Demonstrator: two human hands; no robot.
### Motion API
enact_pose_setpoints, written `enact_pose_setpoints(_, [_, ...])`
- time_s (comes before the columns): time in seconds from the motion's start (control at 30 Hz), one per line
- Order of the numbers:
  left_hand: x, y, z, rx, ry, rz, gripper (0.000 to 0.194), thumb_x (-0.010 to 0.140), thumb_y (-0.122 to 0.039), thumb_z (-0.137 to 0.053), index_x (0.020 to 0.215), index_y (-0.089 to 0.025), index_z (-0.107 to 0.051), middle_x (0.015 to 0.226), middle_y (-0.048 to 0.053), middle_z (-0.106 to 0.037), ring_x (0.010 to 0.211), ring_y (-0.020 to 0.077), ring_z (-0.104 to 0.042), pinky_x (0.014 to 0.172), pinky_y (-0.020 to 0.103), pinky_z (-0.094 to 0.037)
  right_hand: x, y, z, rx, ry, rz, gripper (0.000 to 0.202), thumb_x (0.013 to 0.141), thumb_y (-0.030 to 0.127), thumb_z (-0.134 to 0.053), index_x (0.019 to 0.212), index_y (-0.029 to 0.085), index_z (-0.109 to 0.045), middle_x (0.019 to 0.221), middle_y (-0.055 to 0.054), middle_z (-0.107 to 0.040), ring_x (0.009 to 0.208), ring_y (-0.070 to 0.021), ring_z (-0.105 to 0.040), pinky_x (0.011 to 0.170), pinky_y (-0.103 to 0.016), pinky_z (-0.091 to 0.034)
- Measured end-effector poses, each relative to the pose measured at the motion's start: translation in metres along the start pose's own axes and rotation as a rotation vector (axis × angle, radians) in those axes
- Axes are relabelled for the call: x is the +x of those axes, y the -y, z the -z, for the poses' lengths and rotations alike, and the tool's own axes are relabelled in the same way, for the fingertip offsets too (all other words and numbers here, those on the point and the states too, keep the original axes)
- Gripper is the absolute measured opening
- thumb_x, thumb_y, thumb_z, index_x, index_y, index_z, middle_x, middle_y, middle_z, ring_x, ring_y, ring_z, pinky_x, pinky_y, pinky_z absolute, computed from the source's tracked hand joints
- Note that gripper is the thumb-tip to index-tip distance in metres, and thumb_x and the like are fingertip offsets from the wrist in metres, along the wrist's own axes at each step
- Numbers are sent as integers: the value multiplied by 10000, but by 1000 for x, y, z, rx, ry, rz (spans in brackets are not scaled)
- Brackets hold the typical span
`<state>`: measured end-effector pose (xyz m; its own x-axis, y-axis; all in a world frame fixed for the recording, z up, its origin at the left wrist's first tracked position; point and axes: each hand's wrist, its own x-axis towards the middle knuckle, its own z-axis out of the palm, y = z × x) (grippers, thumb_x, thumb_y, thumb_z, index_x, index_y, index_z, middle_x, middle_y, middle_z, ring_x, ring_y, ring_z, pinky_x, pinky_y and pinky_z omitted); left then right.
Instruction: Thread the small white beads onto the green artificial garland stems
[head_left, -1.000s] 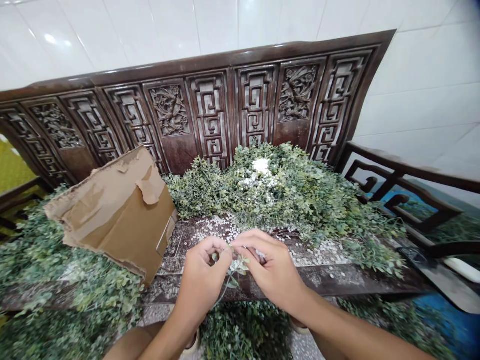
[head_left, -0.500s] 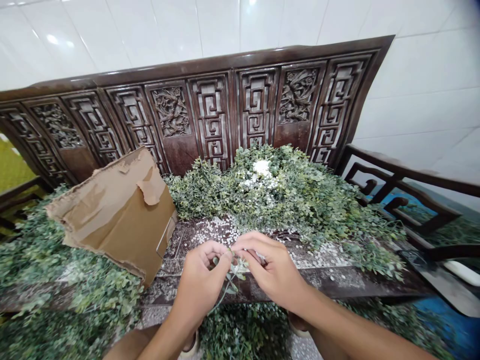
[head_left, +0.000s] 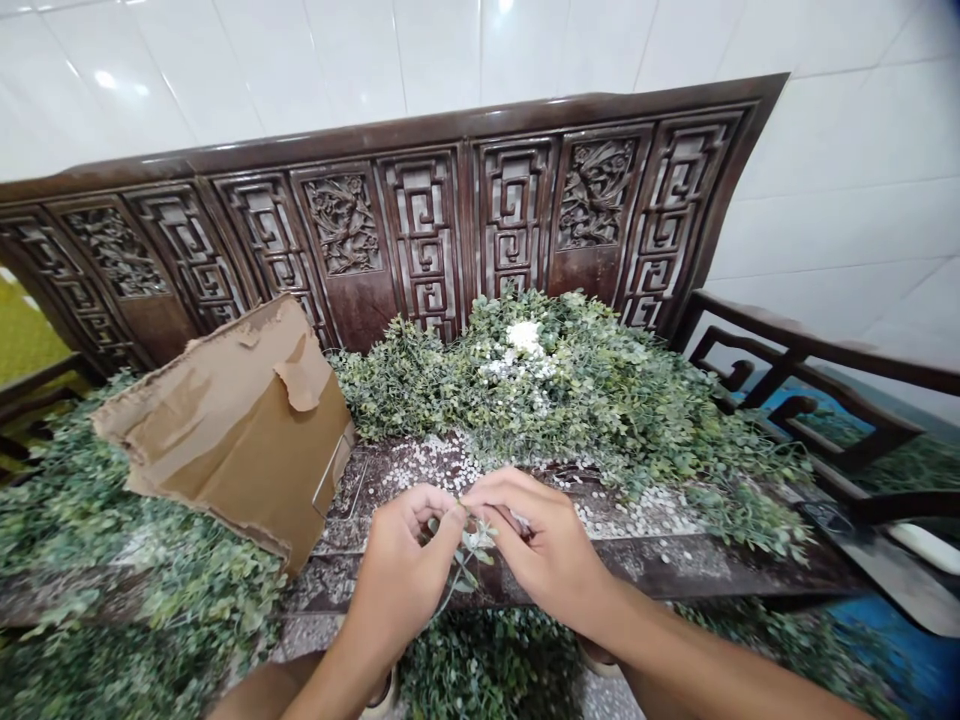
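A small green leafy sprig (head_left: 463, 572) hangs below my fingertips, its stem running down toward the lower left. My left hand (head_left: 411, 548) pinches the sprig's top between thumb and forefinger. Touching it from the right, my right hand (head_left: 541, 535) has thumb and fingers closed on the same top end. The exact grip point is tiny and partly hidden by the fingers. Behind my hands, small white pieces (head_left: 442, 462) are scattered over the dark wooden bench seat (head_left: 637, 562). A large heap of green foliage (head_left: 615, 390) lies there, with a white pile (head_left: 523, 336) on it.
A torn cardboard box (head_left: 232, 440) stands at the left beside a thin metal wire frame (head_left: 330, 475). More foliage (head_left: 67, 500) lies left and below the bench. The carved backrest (head_left: 360, 300) rises behind; an armrest (head_left: 825, 350) and a flat dark object (head_left: 877, 565) are at right.
Both hands stay together at the sprig's top with almost no movement. The sprig's lower leaves have shifted slightly.
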<state>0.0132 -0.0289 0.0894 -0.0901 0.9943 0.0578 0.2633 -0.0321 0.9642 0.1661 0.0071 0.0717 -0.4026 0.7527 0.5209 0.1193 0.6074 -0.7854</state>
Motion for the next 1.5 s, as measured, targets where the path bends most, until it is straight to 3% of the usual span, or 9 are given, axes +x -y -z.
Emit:
enact_pose_setpoints(0.23, [1, -1, 1, -28, 44, 54, 217, 802, -362, -583, 746, -159, -634, 720, 53, -685, 720, 191, -629, 661, 266, -475, 1, 0, 3, 2, 16, -10, 243, 902, 144, -502, 980, 224, -718, 875, -52, -674, 790, -167, -628, 703, -292, -512])
enact_pose_setpoints(0.53, [5, 8, 8, -99, 49, 37, 243, 752, -305, -670, 944, -158, -642, 901, 64, -707, 850, 192, -651, 763, 277, -510, 7, 0, 0, -10, -103, -77, 174, 892, 173, -556, 903, 215, -725, 884, -52, -686, 840, -178, -637, 762, -303, -505])
enact_pose_setpoints(0.8, [3, 4, 14, 157, 12, -40, 198, 809, -343, -613, 807, -167, -704, 795, 35, -715, 736, 187, -609, 653, 247, -446, 7, 3, -4, 1, -105, -94, 186, 900, 196, -556, 929, 219, -739, 852, -52, -691, 789, -175, -638, 693, -285, -512])
enact_pose_setpoints(1.07, [2, 0, 12, 184, -1, -53, 201, 806, -335, -594, 773, -172, -707, 767, 28, -717, 730, 196, -606, 658, 252, -432, 6, -4, -3, -4, -64, -69, 168, 896, 176, -560, 896, 220, -722, 872, -44, -683, 813, -170, -630, 743, -297, -507])
enact_pose_setpoints(1.5, [4, 0, 8, 232, -17, -50, 222, 796, -319, -545, 717, -161, -679, 682, 20, -671, 654, 168, -552, 605, 246, -397, 1, -5, -7, -7, -58, -43, 175, 907, 187, -539, 895, 210, -713, 826, -44, -660, 750, -163, -603, 679, -284, -470])
